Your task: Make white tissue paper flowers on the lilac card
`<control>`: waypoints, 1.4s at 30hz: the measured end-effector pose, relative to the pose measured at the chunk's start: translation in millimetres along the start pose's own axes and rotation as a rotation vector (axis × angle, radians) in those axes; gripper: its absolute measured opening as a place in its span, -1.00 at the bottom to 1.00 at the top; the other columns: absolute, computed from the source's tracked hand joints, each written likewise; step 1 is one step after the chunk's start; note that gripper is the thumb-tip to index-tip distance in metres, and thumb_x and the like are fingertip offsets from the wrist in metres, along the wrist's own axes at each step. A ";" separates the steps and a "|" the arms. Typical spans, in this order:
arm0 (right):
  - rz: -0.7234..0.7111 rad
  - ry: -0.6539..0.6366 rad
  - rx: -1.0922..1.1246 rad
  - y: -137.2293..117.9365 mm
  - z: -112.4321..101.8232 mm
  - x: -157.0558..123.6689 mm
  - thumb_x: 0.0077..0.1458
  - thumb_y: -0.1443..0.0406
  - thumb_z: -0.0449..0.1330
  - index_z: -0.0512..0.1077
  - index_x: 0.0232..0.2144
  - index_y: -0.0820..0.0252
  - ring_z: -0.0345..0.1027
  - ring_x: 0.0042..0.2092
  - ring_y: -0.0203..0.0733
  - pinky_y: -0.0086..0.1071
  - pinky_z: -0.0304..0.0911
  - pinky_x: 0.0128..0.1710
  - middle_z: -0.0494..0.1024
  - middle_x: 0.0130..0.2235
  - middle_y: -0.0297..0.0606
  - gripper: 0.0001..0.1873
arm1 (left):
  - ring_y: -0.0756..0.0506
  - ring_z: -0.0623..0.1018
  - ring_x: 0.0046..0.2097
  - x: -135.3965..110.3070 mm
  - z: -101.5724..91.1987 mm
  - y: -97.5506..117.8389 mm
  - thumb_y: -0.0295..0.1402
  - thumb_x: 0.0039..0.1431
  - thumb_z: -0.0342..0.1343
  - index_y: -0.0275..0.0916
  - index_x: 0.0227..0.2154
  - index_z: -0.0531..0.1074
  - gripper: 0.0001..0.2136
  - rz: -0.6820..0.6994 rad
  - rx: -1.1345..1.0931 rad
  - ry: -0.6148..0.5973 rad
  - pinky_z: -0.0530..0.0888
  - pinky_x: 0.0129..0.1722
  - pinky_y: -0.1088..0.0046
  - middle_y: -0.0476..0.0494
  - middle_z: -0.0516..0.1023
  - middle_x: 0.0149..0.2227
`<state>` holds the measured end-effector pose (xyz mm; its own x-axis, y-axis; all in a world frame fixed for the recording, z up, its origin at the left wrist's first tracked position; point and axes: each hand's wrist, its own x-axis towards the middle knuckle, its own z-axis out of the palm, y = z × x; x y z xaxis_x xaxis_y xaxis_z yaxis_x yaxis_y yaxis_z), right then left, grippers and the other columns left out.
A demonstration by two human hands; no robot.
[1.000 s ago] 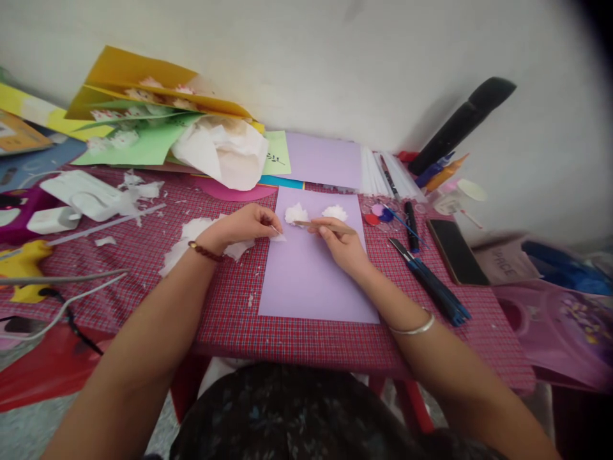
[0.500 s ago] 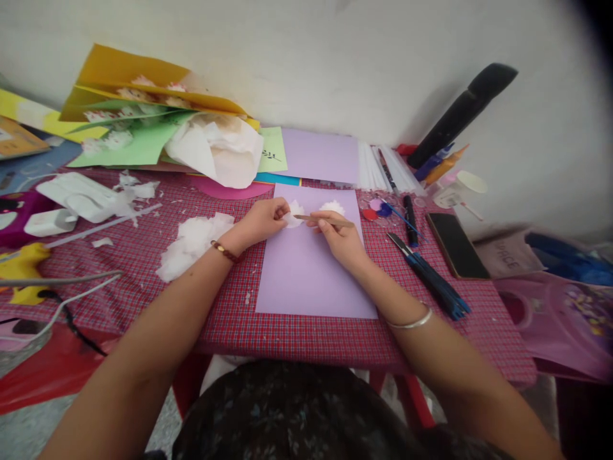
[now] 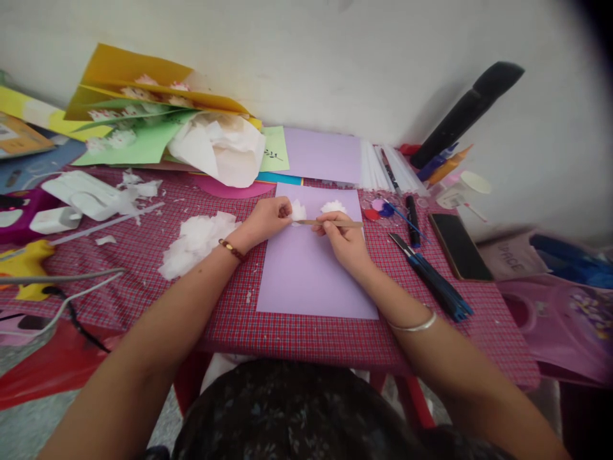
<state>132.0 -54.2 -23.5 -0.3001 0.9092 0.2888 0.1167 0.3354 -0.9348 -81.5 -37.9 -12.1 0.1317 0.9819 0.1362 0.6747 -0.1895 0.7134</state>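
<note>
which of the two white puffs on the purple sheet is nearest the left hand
The left puff, right beside the left hand; the other puff lies farther right, just beyond the right hand.

Left fingers [image 3: 285,208] curled, right fingers [image 3: 330,217] pinched, forearms [image 3: 156,335] angled inward

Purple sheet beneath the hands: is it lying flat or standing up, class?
Flat: the purple sheet rests on the checked tablecloth, both near corners down.

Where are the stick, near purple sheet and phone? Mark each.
Stick [image 3: 350,223], head view: its part toward the picture's right.
Near purple sheet [image 3: 313,281], head view: its bare lower middle.
Phone [image 3: 460,246], head view: middle of its dark face.
</note>
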 end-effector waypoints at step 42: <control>-0.538 -0.388 -0.905 -2.7 2.8 -16.0 0.20 0.46 0.01 0.48 -0.13 0.18 0.31 -0.24 -0.02 -0.14 0.31 -0.21 0.57 -0.13 -0.06 -0.70 | 0.05 0.22 -0.54 -44.4 -115.8 -28.9 -0.30 0.04 0.15 -0.25 -0.49 0.42 -0.87 -0.244 -0.042 0.187 0.14 -0.52 0.49 0.02 0.28 -0.59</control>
<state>133.8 -70.3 -26.1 -0.7751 0.5061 0.3781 0.4802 0.8609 -0.1680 -191.0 -75.8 40.9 -0.1689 0.9825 0.0791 0.6387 0.0480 0.7679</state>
